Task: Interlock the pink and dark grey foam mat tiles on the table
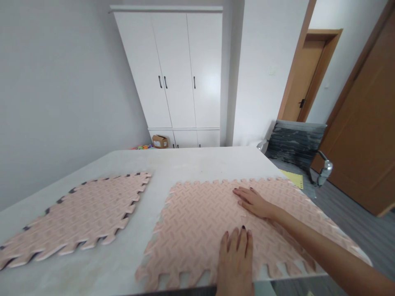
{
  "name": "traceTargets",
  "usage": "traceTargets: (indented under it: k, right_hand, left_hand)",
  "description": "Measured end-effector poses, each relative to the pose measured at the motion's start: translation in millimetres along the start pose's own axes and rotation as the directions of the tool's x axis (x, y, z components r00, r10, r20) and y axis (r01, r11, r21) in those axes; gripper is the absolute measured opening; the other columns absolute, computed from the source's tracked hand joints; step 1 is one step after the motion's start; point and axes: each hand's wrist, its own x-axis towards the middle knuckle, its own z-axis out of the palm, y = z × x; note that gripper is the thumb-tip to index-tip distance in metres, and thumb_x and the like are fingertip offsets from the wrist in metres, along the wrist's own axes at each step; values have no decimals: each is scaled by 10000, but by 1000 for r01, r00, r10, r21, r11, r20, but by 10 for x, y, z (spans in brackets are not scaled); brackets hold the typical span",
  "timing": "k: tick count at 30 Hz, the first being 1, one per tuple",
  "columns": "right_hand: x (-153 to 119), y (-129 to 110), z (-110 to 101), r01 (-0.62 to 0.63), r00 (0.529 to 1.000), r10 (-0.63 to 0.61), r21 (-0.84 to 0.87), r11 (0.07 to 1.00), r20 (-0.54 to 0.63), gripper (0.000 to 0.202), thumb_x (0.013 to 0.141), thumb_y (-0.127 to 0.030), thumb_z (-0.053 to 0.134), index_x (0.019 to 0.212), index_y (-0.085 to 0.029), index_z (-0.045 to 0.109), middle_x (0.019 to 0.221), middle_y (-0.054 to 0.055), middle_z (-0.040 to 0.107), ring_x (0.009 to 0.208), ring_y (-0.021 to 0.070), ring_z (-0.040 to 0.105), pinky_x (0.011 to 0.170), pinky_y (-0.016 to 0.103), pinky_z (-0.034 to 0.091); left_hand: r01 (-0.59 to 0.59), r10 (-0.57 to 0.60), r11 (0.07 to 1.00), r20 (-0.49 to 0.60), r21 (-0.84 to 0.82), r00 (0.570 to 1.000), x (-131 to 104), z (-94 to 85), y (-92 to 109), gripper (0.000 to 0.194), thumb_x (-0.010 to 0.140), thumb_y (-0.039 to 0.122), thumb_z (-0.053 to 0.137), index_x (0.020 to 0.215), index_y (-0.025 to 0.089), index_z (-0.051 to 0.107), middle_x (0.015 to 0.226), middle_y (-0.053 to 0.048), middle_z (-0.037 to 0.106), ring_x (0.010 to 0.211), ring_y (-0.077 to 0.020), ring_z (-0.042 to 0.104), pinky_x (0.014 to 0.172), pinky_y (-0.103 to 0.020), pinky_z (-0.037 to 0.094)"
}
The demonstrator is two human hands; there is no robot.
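A pink foam puzzle mat (pixel 191 222) with toothed edges and a raised dash pattern lies flat on the white table (pixel 197 160). My left hand (pixel 236 259) rests palm down on its near edge, fingers stretched out. Farther in and to the right, my right hand (pixel 254 203) also lies flat on the pink foam with its fingers extended. A faint joint seems to run between the hands, partly hidden by them, so the surface may be two joined tiles. Neither hand grips anything. More pink puzzle matting (pixel 89 209) lies apart at the left of the table.
Behind the table stands a white wardrobe (pixel 185 74), with a cardboard box (pixel 160 142) and some colourful items (pixel 143 146) near its base. A dark chair (pixel 293 142) stands at the right, near a yellow sheet (pixel 293 179) and a wooden door (pixel 364 115).
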Motion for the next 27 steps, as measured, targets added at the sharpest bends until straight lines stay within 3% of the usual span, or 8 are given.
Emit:
traceTargets:
  k: [3, 6, 13, 16, 18, 21, 24, 27]
  right_hand:
    - [-52, -35, -12, 21, 999, -20, -26, 999, 50, 661, 924, -612, 248, 1487, -271, 198, 1530, 34, 239, 1413, 232, 154, 1143, 542, 45]
    - [-74, -63, -33, 31, 996, -26, -54, 998, 80, 695, 916, -645, 216, 1495, -265, 165, 1539, 33, 210, 1418, 229, 133, 1147, 530, 42]
    - [-79, -69, -39, 30, 995, -25, -62, 998, 93, 674, 926, -633, 160, 1500, -281, 124, 1548, 20, 178, 1424, 224, 100, 1150, 518, 7]
    - [-74, -57, -62, 37, 993, -30, -50, 998, 118, 706, 914, -654, 201, 1501, -269, 126, 1552, 37, 160, 1426, 232, 91, 1150, 518, 2]
    - [-75, -58, -88, 39, 991, -35, -33, 999, 128, 711, 910, -659, 217, 1500, -273, 126, 1553, 43, 157, 1425, 235, 96, 1148, 522, 1]
    - [-83, -76, -123, 40, 991, -39, -5, 999, 127, 732, 901, -669, 247, 1499, -264, 135, 1551, 58, 160, 1424, 248, 102, 1145, 531, -6]
    - [-87, -96, -139, 51, 989, -50, -2, 999, 139, 832, 850, -714, 349, 1500, -244, 133, 1551, 81, 150, 1423, 273, 96, 1141, 543, -2]
    - [-75, -99, -136, 44, 988, -41, -15, 999, 148, 897, 811, -741, 399, 1500, -227, 142, 1549, 99, 153, 1420, 288, 103, 1141, 548, 13]
  left_hand:
    - [56, -51, 997, 94, -50, 994, 30, -85, 82, 826, 740, 319, 566, 1463, 84, 243, 1517, -133, 298, 1386, -362, 261, 1142, -565, 228]
    - [49, -37, 993, 111, -105, 993, 26, -99, 73, 855, 723, 326, 580, 1466, 83, 233, 1529, -125, 278, 1396, -363, 228, 1160, -562, 173]
    - [-24, 26, 998, 30, -57, 999, 14, 39, -58, 838, 769, 428, 570, 1467, 108, 236, 1506, -114, 336, 1367, -345, 292, 1140, -550, 240]
    - [-80, 91, 992, -121, 97, 988, 53, 206, -110, 820, 750, 487, 592, 1427, 102, 335, 1427, -107, 462, 1286, -342, 410, 1063, -526, 359]
    - [-80, 149, 970, -303, 228, 941, 89, 345, -154, 682, 785, 462, 569, 1367, 133, 439, 1343, -71, 556, 1196, -298, 500, 988, -470, 424]
    - [-11, 231, 925, -541, 380, 809, 151, 528, -221, 433, 859, 372, 519, 1257, 206, 556, 1231, -8, 640, 1086, -219, 566, 907, -391, 444]
    - [37, 287, 896, -641, 443, 712, 195, 624, -267, 337, 875, 342, 508, 1179, 237, 611, 1200, 7, 657, 1050, -203, 577, 893, -373, 431]
    - [44, 321, 883, -669, 468, 671, 206, 636, -290, 303, 871, 315, 512, 1150, 283, 626, 1209, 10, 653, 1050, -213, 580, 906, -377, 420]
